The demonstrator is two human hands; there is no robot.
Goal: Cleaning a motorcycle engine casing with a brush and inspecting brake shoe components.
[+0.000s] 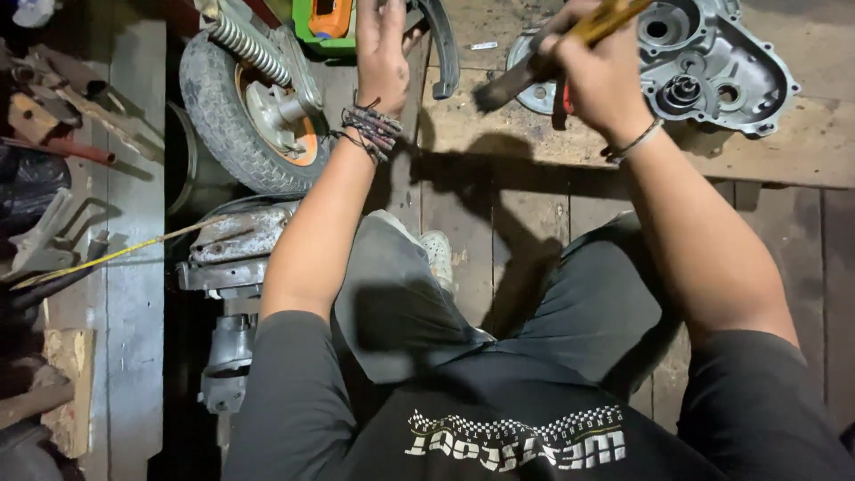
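- The right hand (pixel 598 76), at about 1 o'clock in the view, is closed in a fist around a yellow-handled tool (pixel 614 16). A dark, blurred flat end (pixel 503 87) sticks out toward 9 o'clock, so it may be a brush or scraper; I cannot tell which.
- The left hand (pixel 381 49), at 12 o'clock, lies palm down with its fingers loosely spread. It rests on or presses a dark curved brake-shoe-like part (pixel 443 49); the grip itself is hidden behind the hand.
- The grey metal engine cover (pixel 712 62) sits on the wooden plank (pixel 802 151) at 2 o'clock, just beside the right hand, with its bearings and bores facing up.
- A round metal plate (pixel 533 89) lies partly under the right hand, touching or very near the cover.
- A small wheel with a worn tyre (pixel 227 111), an orange hub and a coil spring (pixel 245 44) lies at 10 o'clock, near the left wrist.
- A green box (pixel 322 27) stands at 12 o'clock, behind the left hand.
- To work well here, I judge the left hand should pin the curved part flat while the tool makes short, controlled strokes.
- The tool should be kept clear of the cover's open bores, so grit does not fall in.
- The wrist bands (pixel 372 129) should stay away from the tool's end.
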